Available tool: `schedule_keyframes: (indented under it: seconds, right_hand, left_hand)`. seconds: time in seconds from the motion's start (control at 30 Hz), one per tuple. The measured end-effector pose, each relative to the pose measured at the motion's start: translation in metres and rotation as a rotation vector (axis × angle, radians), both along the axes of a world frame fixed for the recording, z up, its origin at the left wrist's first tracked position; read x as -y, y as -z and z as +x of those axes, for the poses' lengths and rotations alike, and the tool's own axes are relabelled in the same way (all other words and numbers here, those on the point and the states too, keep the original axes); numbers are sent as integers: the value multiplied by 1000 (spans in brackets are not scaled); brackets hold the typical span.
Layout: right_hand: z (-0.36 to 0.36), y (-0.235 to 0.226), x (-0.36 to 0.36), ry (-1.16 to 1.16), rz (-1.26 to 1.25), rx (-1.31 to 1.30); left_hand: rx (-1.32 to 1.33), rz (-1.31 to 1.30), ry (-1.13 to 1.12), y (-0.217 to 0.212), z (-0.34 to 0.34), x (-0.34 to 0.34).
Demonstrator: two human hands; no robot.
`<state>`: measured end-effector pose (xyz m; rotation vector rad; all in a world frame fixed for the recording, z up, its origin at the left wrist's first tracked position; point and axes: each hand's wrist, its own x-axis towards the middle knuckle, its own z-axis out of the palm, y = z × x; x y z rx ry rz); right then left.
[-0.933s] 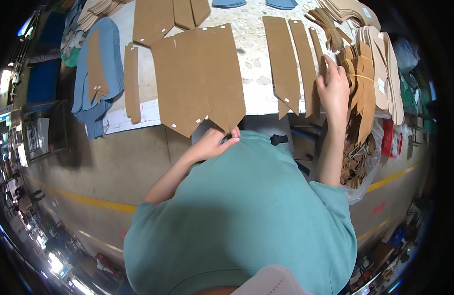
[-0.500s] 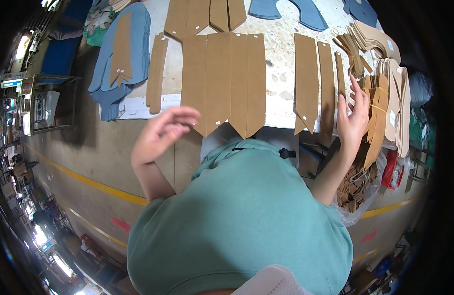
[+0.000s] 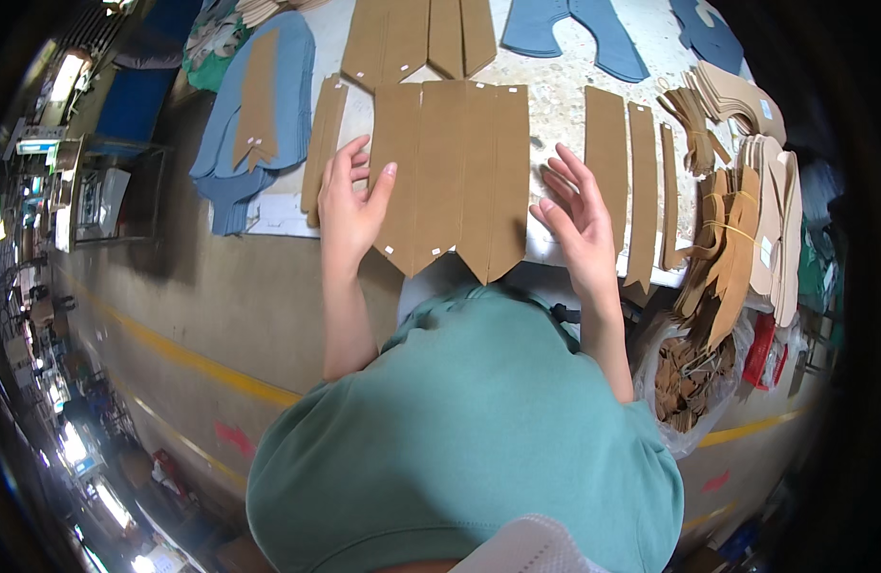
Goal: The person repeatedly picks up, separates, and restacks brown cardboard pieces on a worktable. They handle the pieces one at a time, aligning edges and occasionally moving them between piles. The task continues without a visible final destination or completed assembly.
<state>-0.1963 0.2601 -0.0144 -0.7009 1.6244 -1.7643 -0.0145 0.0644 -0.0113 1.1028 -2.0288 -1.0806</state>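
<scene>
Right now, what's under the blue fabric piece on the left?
A brown cardboard pattern lies on top of the blue fabric piece. Beneath it only the table shows at its edges; anything under it is covered.

blue fabric pieces (image 3: 259, 124) | bundled card stacks (image 3: 746, 220) | scrap bag (image 3: 689, 382)

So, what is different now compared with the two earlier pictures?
The left hand rose from the table edge onto the left side of the brown cardboard pattern piece. The right hand left the cardboard strips and came to the piece's right edge, fingers spread. The blue fabric pieces stayed put.
</scene>
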Motion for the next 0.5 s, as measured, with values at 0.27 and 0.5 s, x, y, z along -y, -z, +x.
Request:
schedule_keyframes:
  seconds: [0.27,0.5]
  right_hand:
    - [-1,7,11,-69,-6,29]
    - [-1,18,8,-96,-37,-24]
  left_hand:
    - [-186,303,348,0,14,27]
    - [-366,455,437,-61,-9,41]
